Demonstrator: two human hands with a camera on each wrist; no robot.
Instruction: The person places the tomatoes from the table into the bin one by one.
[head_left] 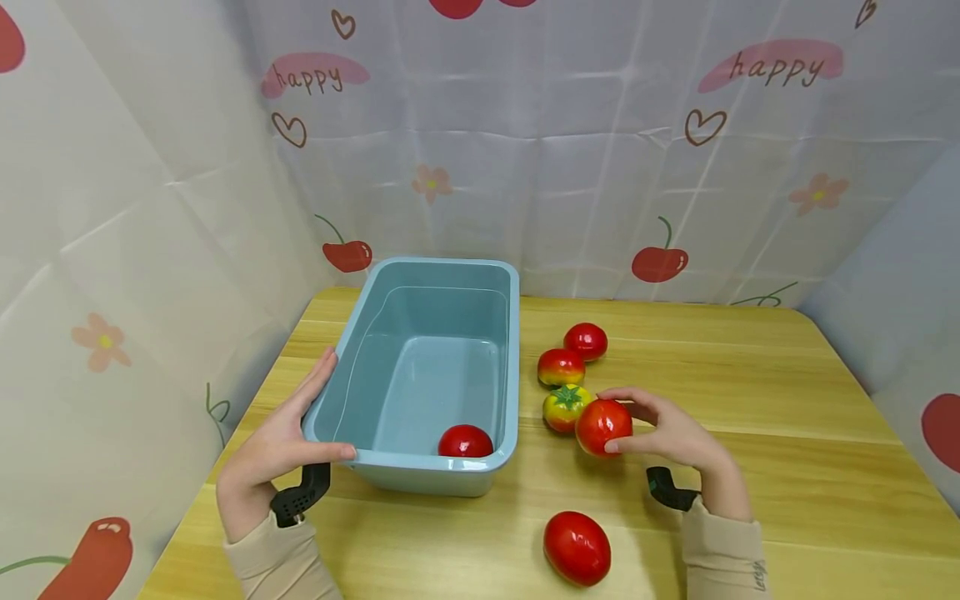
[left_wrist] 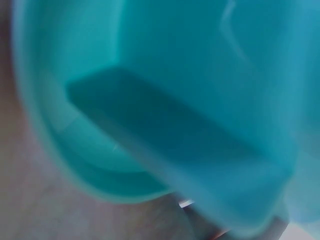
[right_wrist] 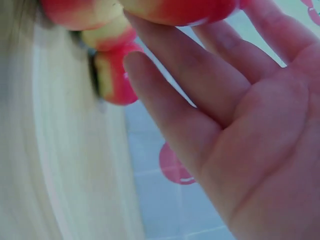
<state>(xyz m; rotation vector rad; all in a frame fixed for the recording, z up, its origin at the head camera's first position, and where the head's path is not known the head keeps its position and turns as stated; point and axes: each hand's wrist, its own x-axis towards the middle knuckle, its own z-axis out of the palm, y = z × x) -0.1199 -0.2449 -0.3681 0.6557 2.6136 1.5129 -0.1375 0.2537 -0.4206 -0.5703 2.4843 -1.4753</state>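
Note:
A light blue plastic bin (head_left: 420,479) stands left of centre in the head view, with one red tomato (head_left: 466,442) inside at its near right corner. My left hand (head_left: 281,442) holds the bin's near left corner, thumb along the near rim and fingers against the left side. To the right of the bin, my right hand (head_left: 667,429) grips a shiny red tomato (head_left: 604,427) between thumb and fingers. Against it sits a yellow-and-red tomato (head_left: 567,407) with a green star-shaped top. The left wrist view is blurred and mostly filled by the bin.
Behind the yellow-topped tomato lie a red-yellow tomato (head_left: 561,367) and a red one (head_left: 586,342). Another red tomato (head_left: 577,547) lies near the front of the wooden table (head_left: 810,433). A printed white curtain (head_left: 570,192) closes off the back and sides.

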